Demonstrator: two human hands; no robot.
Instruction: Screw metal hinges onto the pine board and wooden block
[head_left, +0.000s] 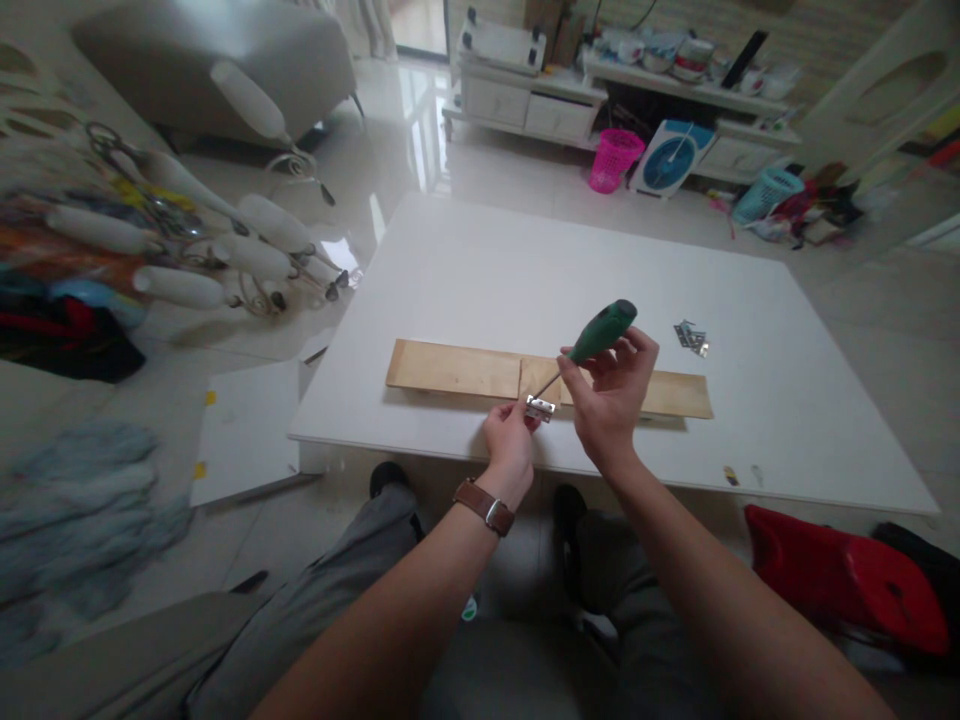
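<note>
My right hand is closed around a screwdriver with a green handle, tilted so that its tip points down and to the left. The tip meets a small silver hinge at the front edge of a wooden board. With its fingers pinched, my left hand holds the hinge from the left side. The board lies lengthwise on a white table, and a short wood piece shows at its middle. Whether a screw sits under the tip is too small to tell.
Several loose hinges lie on the table at the right. Two small items, one of them a brass-coloured piece, rest near the front edge. A red plastic seat stands below on the right, and a white panel is at the left.
</note>
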